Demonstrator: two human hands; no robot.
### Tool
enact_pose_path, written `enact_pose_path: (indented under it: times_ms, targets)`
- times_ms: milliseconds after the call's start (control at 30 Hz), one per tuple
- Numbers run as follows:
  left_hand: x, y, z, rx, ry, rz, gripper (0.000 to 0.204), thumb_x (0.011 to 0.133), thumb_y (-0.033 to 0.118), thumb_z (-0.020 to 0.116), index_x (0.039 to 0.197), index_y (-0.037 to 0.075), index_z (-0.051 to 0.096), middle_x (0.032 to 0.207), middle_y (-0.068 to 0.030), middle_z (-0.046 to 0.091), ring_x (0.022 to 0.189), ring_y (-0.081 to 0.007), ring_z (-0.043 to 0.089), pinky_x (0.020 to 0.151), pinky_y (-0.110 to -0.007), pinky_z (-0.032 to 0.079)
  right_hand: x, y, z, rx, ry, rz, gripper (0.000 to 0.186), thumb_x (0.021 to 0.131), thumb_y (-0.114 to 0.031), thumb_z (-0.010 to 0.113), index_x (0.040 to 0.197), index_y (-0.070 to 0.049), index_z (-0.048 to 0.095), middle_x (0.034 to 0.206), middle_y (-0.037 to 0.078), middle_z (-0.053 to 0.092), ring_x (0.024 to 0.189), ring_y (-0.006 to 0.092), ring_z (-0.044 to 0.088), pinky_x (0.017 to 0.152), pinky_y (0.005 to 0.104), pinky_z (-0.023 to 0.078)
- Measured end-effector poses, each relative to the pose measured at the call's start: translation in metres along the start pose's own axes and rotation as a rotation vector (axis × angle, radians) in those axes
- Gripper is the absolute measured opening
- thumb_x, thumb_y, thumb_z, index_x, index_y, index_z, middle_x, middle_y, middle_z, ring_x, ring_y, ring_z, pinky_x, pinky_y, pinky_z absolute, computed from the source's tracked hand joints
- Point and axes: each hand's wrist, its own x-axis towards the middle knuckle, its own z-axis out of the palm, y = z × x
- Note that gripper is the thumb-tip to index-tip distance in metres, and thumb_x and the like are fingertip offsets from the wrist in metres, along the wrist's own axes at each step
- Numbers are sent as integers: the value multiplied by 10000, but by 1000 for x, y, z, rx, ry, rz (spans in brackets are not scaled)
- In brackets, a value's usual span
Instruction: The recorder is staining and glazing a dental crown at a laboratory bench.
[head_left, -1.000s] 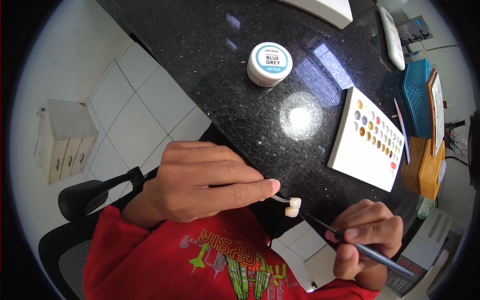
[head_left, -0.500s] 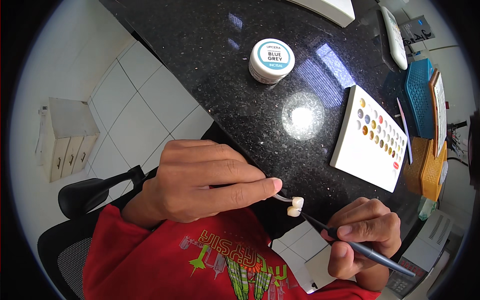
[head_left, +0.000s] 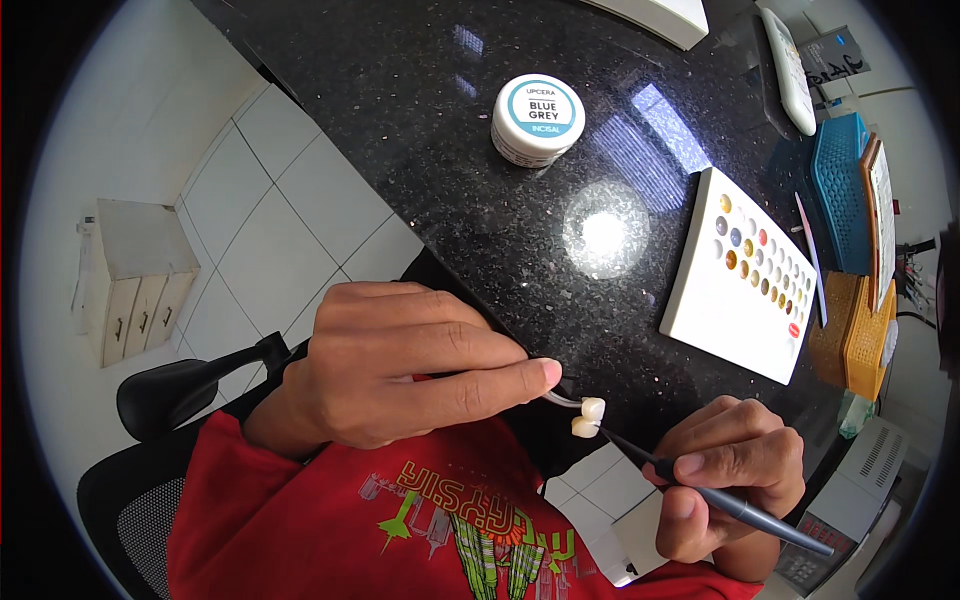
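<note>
My left hand [head_left: 410,365] is closed round a thin metal tool, most of it hidden by the fingers. Its curved tip [head_left: 562,400] sticks out past my fingertip and carries a pair of joined cream-white dental crowns [head_left: 587,418]. From the other side, my right hand [head_left: 735,460] grips a fine-tipped brush [head_left: 765,517] with a dark grey handle, like a pen. The brush's black tip reaches the crowns at the lower one; whether it touches or sits just short, I cannot tell. Both hands are held in front of my red shirt, by the counter's near edge.
On the black speckled counter [head_left: 450,190] stand a white jar [head_left: 537,120] with a blue-ringed lid and a white palette [head_left: 735,290] with coloured wells. A slim stick [head_left: 810,255], a blue basket [head_left: 838,195] and a yellow basket [head_left: 850,335] lie right. A chair armrest [head_left: 190,385] is at left.
The crowns and the curved tip have shifted very slightly left and down. The brush tip stays beside them. The right hand has hardly moved.
</note>
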Motion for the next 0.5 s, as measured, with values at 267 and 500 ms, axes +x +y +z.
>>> enact_pose_path:
  times_ms: [267, 500]
  targets:
    - [2, 0, 0, 12, -17, 0, 168, 743, 130, 648, 887, 65, 707, 741, -23, 657, 604, -116, 633, 457, -198, 480, -1, -2, -1, -8, 5, 18, 210, 745, -54, 652, 874, 5, 498, 724, 93, 530, 561, 134, 575, 486, 215, 493]
    - [1, 0, 0, 10, -21, -10, 172, 744, 129, 648, 894, 68, 707, 744, -19, 658, 603, -115, 632, 458, -198, 480, -3, -3, 0, -2, 23, 46, 211, 744, -58, 656, 879, 7, 508, 727, 98, 536, 555, 133, 574, 483, 214, 495]
